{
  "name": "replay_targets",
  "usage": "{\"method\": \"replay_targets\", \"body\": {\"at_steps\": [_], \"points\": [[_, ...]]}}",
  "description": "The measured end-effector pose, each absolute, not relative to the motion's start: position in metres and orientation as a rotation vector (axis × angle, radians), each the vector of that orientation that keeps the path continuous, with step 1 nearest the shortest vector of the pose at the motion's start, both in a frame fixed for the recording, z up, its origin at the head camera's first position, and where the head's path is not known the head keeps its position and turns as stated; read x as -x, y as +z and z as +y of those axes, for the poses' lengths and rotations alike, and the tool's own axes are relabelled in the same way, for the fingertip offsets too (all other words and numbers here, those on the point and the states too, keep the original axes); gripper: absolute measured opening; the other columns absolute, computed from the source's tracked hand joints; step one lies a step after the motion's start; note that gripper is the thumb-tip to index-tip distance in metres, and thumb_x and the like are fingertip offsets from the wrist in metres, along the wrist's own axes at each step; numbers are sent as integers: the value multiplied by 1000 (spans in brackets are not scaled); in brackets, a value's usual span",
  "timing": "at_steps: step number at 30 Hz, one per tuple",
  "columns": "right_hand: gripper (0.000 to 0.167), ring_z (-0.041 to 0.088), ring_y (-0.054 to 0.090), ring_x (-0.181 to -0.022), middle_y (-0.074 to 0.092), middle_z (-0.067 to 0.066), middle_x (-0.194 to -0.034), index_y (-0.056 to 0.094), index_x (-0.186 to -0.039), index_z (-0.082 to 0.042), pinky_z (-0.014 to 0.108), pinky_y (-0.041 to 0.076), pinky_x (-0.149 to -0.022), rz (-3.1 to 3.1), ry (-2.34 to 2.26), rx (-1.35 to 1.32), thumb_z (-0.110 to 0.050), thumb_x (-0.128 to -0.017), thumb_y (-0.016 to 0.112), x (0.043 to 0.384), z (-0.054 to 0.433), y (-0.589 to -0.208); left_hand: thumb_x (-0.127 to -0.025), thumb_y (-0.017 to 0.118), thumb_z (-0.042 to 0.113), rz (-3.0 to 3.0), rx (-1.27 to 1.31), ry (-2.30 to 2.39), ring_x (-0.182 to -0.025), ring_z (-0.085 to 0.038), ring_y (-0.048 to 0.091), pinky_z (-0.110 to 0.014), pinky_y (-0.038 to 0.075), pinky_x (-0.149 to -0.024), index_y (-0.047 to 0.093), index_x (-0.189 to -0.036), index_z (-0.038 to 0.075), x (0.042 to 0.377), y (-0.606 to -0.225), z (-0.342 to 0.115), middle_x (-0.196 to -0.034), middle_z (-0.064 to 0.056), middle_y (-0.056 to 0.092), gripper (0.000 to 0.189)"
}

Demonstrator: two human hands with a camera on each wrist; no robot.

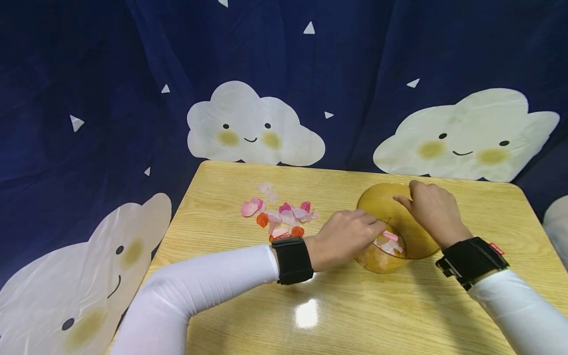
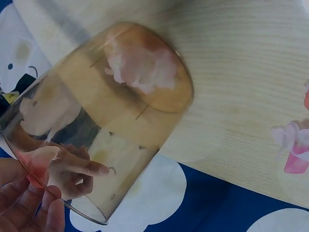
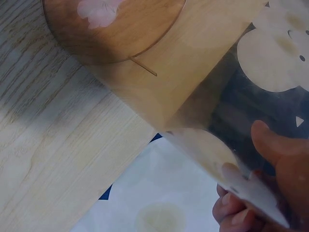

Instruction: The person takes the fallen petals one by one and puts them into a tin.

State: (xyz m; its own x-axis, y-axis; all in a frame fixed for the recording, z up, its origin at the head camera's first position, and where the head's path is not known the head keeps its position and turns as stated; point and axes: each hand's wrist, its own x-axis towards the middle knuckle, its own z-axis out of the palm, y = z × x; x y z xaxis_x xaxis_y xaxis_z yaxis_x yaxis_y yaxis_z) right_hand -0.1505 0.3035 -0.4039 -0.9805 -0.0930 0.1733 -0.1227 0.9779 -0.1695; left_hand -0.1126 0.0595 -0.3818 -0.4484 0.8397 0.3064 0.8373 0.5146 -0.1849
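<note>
A clear amber cylinder-shaped container [image 1: 377, 198] stands on the table, with pale pink petals [image 2: 145, 70] lying on its bottom. Over its rim, my left hand [image 1: 340, 237] pinches a pink petal [image 2: 43, 159], fingertips right at the edge. My right hand [image 1: 436, 213] grips the opposite side of the rim, thumb inside the wall and fingers outside. Left of the container, loose petals [image 1: 287, 217] in pink, white and orange-red are scattered on the table, partly hidden by my left wrist.
The light wooden table [image 1: 230, 182] has its far edge against a dark blue curtain [image 1: 346, 59] printed with smiling clouds. Both wrists wear black bands over white sleeves.
</note>
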Motion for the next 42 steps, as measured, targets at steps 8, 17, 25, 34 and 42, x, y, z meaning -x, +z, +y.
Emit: {"method": "replay_targets", "body": {"at_steps": [8, 17, 25, 34, 42], "points": [[45, 25, 45, -43, 43, 8, -53, 48, -70, -4, 37, 34, -39, -2948, 272, -174, -34, -95, 70, 150, 304, -404, -102, 55, 15, -2445, 1411, 38, -92, -5, 66, -21, 55, -68, 70, -112, 26, 112, -379, 60, -101, 12, 72, 21], [45, 23, 43, -42, 39, 6, -52, 46, -68, -5, 35, 31, -39, -2926, 275, -201, -32, -95, 71, 150, 304, -406, -101, 54, 12, -2452, 1401, 10, -90, -4, 66, -21, 53, -65, 68, -103, 26, 113, -380, 59, -99, 13, 71, 20], [45, 24, 44, -42, 41, 7, -53, 48, -69, -3, 36, 33, -38, -2942, 279, -191, -33, -95, 70, 150, 303, -405, -103, 56, 32, -2520, 1270, -228, -85, -7, 66, -21, 54, -68, 70, -99, 23, 121, -371, 49, -93, 12, 71, 17], [45, 23, 44, -43, 40, 6, -53, 49, -70, -4, 36, 33, -39, -2955, 265, -188, -34, -95, 70, 151, 305, -405, -103, 57, 36, -2569, 1122, -358, -92, -10, 70, -25, 57, -69, 72, -110, 20, 136, -359, 31, -105, 9, 75, 23], [45, 24, 45, -43, 40, 7, -53, 48, -69, -4, 36, 33, -39, -2944, 270, -191, -33, -95, 70, 151, 305, -405, -102, 57, 31, -2648, 1018, -410, -94, -13, 71, -29, 59, -70, 73, -112, 17, 146, -368, 4, -108, 4, 76, 23]]}}
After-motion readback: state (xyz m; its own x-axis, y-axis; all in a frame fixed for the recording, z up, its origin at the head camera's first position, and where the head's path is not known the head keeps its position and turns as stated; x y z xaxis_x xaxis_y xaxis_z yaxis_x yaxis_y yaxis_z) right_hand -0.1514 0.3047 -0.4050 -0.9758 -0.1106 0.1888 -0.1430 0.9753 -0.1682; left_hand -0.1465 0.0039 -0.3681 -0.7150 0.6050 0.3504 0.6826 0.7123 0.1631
